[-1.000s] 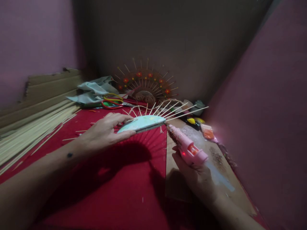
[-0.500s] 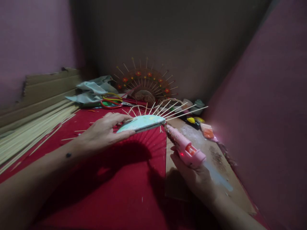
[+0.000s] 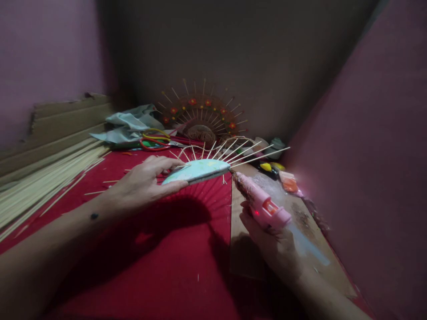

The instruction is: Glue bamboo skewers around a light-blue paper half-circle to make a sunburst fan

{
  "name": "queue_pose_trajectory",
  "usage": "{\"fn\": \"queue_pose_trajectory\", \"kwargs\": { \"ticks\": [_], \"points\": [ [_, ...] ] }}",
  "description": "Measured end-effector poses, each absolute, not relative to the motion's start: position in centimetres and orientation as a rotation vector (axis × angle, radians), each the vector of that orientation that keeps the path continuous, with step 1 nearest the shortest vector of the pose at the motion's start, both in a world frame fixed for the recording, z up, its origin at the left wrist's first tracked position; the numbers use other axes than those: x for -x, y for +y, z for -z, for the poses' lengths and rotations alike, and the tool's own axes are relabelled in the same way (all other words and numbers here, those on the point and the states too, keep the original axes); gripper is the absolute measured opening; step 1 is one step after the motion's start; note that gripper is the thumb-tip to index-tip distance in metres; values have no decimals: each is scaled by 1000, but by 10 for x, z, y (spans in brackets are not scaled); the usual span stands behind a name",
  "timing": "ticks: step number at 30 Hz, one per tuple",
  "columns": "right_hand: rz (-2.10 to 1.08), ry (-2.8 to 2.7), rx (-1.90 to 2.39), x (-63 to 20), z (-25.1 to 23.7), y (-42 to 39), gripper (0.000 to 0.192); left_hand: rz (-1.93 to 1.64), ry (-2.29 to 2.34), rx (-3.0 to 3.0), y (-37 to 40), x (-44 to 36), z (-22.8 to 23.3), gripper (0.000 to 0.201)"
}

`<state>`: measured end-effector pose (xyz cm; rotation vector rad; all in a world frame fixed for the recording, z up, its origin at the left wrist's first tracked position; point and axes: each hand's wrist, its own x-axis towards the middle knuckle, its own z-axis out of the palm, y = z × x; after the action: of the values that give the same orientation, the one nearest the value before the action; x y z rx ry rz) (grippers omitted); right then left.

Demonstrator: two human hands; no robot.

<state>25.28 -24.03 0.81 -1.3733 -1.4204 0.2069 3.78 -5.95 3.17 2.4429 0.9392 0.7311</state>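
My left hand (image 3: 156,178) pinches the left end of a pale blue half-round board (image 3: 203,170), thumb below and fingers above, holding it over the red table. Thin wooden sticks (image 3: 248,154) fan out from the board's far edge, with a length of twine (image 3: 233,138) arching across them. In my right hand (image 3: 271,246) is a pink hot glue gun (image 3: 263,202), its red light lit. The gun's dirty nozzle sits close to the board's right corner; whether it touches I cannot tell.
A bundle of long thin sticks (image 3: 50,178) lies at the left beside cardboard (image 3: 70,118). Scissors (image 3: 156,141) rest at the back, before a flower-decorated stick fan (image 3: 200,104) by the wall. Under my right hand lies a stained brown board (image 3: 247,249). Small orange packets (image 3: 289,182) are at the right.
The glue gun in my right hand has shifted slightly right, its nozzle moving a little along the board's corner. My left hand and the board stay almost still.
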Motion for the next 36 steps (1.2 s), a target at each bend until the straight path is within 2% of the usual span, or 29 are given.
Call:
{"fn": "queue_pose_trajectory", "kwargs": {
  "ticks": [36],
  "points": [
    [-424, -1379, 1303, -259, -3, -242, 53, -726, 941, -2445, -61, -39, -34, 60]
  ]
}}
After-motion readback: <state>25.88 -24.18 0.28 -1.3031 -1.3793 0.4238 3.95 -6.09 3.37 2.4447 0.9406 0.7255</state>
